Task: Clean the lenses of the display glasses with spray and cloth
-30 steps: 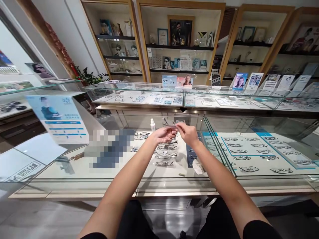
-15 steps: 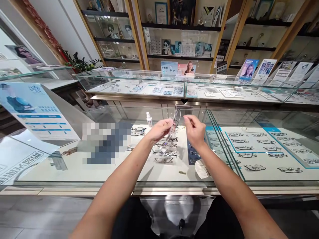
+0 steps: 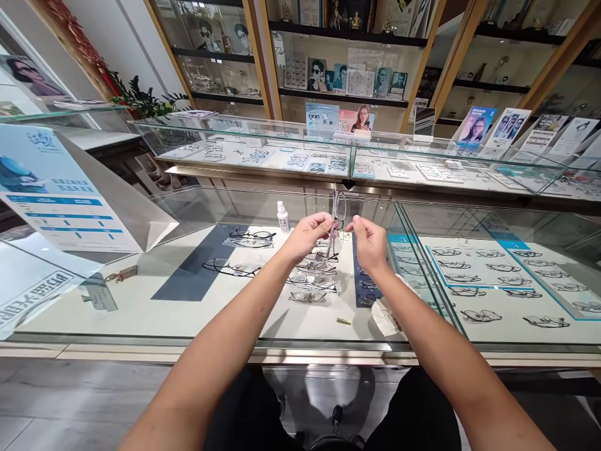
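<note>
Pinches glasses on end in left hand, long axis upright, just left of right hand, its fingers curled, touch unclear.

Bare forearms end in the left hand and right hand, above black trousers.

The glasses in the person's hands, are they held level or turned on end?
On end: the glasses run vertically, one lens above the other, between left hand and right hand.
</note>
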A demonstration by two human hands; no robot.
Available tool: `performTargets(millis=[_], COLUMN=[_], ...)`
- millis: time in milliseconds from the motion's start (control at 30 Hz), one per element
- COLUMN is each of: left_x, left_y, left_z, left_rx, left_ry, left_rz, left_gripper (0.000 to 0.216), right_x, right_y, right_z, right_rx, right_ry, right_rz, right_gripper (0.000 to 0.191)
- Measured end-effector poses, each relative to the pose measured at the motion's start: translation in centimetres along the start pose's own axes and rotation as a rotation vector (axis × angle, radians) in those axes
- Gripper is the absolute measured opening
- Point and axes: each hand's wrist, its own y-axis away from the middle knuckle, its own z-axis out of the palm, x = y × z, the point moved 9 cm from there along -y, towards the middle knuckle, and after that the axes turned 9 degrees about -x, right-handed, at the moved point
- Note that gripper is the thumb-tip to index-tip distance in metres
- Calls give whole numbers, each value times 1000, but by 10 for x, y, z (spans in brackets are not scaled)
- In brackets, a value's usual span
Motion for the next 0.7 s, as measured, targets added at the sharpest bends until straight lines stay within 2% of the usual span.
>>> performTargets(millis=[233,533,700], left_x=[0,-2,-6], left_y=[0,0,-1], left_z=[-5,-13,-19], left_rx=[35,85,107], left_ry=[-26,-97,1], left_rz=[44,30,-24], left_gripper=[61,58,52], right_x=[19,39,47], right_y=[-9,-12,-13], right_z=[17,35,40], right_rx=[-131,-258,-305], right_ry=[-352,-743,-924], right_rz=[77,296,375], right_gripper=[34,34,35])
